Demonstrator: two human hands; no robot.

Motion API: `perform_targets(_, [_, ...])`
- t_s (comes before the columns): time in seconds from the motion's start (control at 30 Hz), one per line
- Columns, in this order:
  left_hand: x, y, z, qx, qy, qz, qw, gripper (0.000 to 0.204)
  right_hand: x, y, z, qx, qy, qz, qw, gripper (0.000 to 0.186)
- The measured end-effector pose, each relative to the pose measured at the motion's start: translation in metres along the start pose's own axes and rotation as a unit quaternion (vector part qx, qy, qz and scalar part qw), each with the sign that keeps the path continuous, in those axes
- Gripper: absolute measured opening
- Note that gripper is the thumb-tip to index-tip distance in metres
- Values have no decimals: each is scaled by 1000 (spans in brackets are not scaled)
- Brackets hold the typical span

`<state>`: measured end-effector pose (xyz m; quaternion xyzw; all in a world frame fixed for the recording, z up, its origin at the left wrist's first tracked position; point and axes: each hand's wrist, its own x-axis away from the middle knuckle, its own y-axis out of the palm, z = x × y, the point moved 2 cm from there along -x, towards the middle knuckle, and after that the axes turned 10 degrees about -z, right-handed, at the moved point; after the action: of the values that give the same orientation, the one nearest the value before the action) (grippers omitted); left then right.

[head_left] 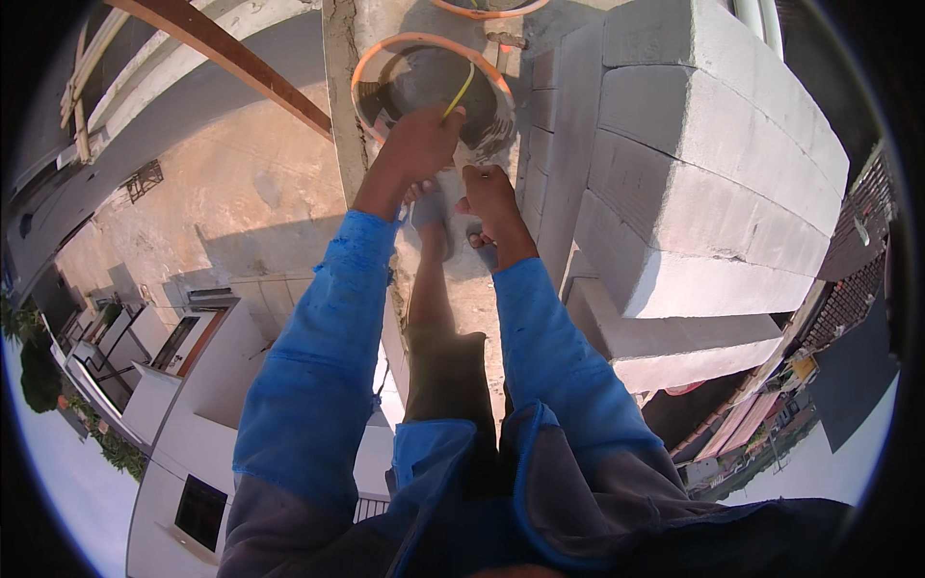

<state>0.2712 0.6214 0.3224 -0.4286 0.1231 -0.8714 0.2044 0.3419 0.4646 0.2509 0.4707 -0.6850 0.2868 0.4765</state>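
Note:
My left hand (419,149) is closed on a thin yellow cord-like strip (460,93), which rises over an orange-rimmed bucket (358,77) of wet grey mix. Just right of and below it, my right hand (489,204) has its fingers curled closed; what they hold, if anything, I cannot make out. Both hands are near the bucket's lower edge, over a narrow concrete ledge (491,318). My bare foot in a grey sandal (429,217) shows between my arms, with part of the other foot under my right hand.
Stacked pale blocks (713,164) line the ledge's right side. A second orange-rimmed bucket (491,13) sits at the top. Left of the ledge is a drop to a sunlit lower floor (260,164), with a wooden beam (241,67) above it and white buildings (193,405) beyond.

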Motion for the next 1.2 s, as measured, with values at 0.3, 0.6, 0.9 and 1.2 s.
perform_targets(0.3, [-97,-50,-12,-127,131,-26,983,54,-60,20,31,187,-137,116,966,44])
perform_targets(0.6, [-123,-92,-5,-110,217,85,966,48,-66,33,129,264,-107,94,954,56])
perform_targets(0.9, [-139,-112,-19,-117,93,70,986,52,0,15,192,272,-235,115,926,54])
perform_targets(1.2, [-143,-104,-51,-34,107,101,989,60,-67,21,83,-250,-74,-120,958,32])
